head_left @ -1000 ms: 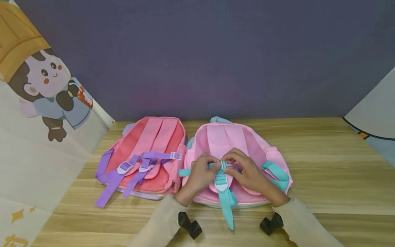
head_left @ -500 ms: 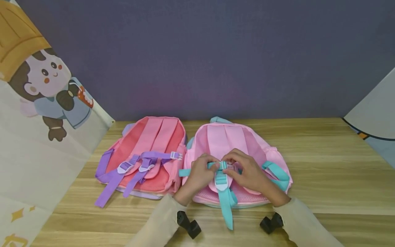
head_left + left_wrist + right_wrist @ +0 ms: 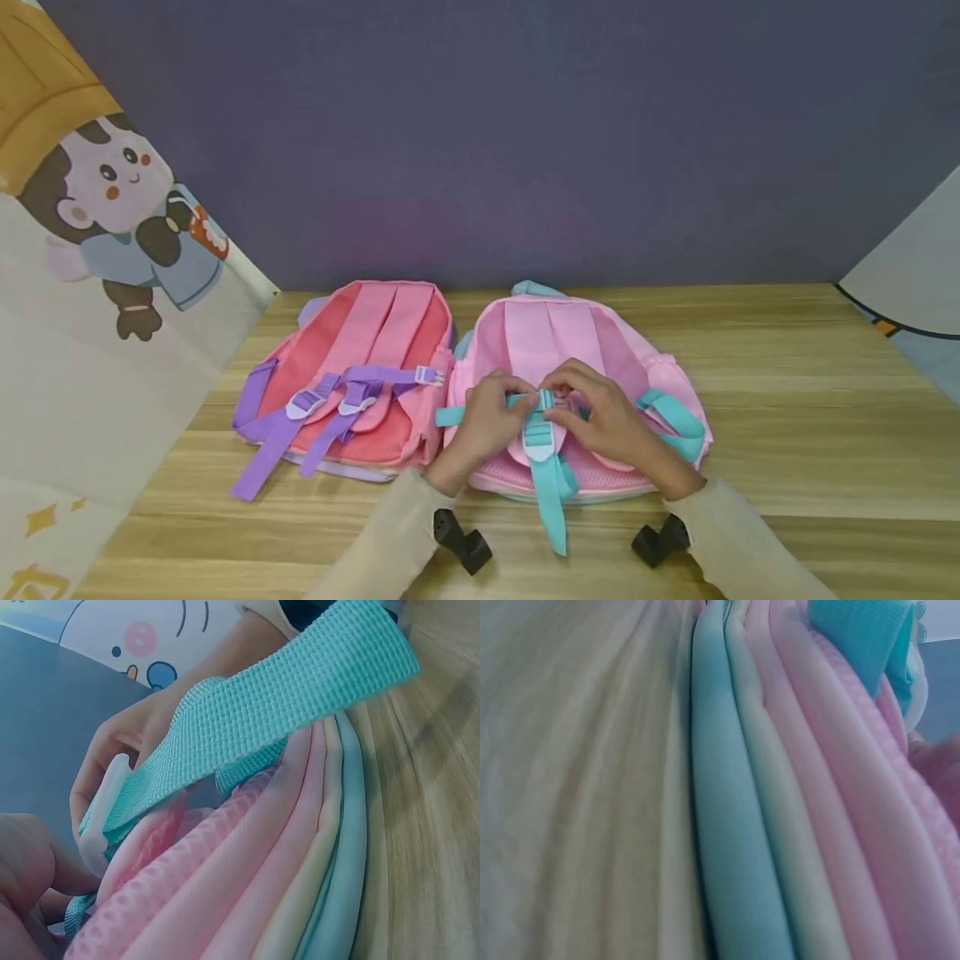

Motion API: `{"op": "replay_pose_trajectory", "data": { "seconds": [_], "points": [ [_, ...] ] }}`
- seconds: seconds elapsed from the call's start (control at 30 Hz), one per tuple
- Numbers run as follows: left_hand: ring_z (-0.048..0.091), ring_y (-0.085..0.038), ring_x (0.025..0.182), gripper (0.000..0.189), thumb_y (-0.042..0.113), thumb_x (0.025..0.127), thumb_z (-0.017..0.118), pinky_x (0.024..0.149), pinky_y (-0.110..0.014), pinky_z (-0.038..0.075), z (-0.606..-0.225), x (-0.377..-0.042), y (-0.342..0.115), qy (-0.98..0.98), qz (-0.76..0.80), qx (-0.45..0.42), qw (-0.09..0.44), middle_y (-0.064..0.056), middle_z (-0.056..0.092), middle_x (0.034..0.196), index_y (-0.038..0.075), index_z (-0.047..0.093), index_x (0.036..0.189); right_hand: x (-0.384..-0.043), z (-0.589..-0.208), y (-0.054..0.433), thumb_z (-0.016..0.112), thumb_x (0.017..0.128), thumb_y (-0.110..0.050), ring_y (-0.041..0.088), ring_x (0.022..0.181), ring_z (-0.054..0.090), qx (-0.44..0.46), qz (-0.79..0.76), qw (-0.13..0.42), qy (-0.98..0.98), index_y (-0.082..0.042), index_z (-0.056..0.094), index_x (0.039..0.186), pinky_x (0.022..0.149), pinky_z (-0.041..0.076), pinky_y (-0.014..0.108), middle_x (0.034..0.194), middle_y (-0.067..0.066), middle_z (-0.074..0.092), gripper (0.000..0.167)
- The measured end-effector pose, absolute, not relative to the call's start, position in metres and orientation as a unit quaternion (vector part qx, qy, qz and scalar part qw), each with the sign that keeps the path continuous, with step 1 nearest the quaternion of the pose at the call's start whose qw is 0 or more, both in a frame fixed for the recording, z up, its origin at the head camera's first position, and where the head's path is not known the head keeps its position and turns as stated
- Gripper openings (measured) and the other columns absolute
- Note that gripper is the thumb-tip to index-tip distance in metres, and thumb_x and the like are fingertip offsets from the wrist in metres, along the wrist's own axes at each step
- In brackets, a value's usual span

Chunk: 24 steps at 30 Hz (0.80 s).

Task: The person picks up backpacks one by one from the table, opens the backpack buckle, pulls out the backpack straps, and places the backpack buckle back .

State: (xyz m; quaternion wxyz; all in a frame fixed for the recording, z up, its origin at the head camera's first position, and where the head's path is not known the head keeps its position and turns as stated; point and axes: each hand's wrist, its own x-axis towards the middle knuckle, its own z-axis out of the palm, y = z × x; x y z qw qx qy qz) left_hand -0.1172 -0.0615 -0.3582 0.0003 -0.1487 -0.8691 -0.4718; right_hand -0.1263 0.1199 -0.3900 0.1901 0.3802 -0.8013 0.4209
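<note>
A light pink backpack [image 3: 622,342] lies with its straps facing up. Over its middle, both hands meet at a white plastic buckle [image 3: 546,401] on a teal chest strap. The left hand [image 3: 489,421] pinches the strap at the buckle's left side, and the strap's loose end [image 3: 448,417] sticks out past that hand. Thumb and fingers of the right hand [image 3: 603,417] pinch the buckle from the right, partly covering it. Just below hangs a teal shoulder strap [image 3: 551,508] through a white adjuster [image 3: 538,446]. The left wrist view shows this adjuster [image 3: 105,817] close to the left fingers.
A coral pink backpack [image 3: 345,333] with purple straps [image 3: 270,458] lies against the left side of the light pink one. Both sit on a wooden table [image 3: 810,417] before a dark wall [image 3: 525,150]. A teal strap loop [image 3: 678,421] lies at the right.
Both hands stay at the buckle with almost no movement. The view has shifted very slightly.
</note>
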Motion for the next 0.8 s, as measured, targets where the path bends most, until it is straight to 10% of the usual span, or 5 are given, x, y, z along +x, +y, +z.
{"op": "replay_pose_trajectory", "data": {
  "seconds": [0.8],
  "points": [
    [0.055,-0.017,0.086,0.013,0.008,0.089,0.061,0.078,-0.032,0.046,-0.354,-0.123,-0.071,-0.880,-0.444,-0.162,-0.050,-0.008,0.060,0.093,0.000,0.070,0.092,-0.123,-0.388,0.121,0.074,0.079,-0.003,0.007,0.081,0.055,0.344,0.416,0.168,-0.825,-0.011,0.062,0.103,0.072,0.048,0.024,0.089,-0.006,0.059,0.029]
  ]
}}
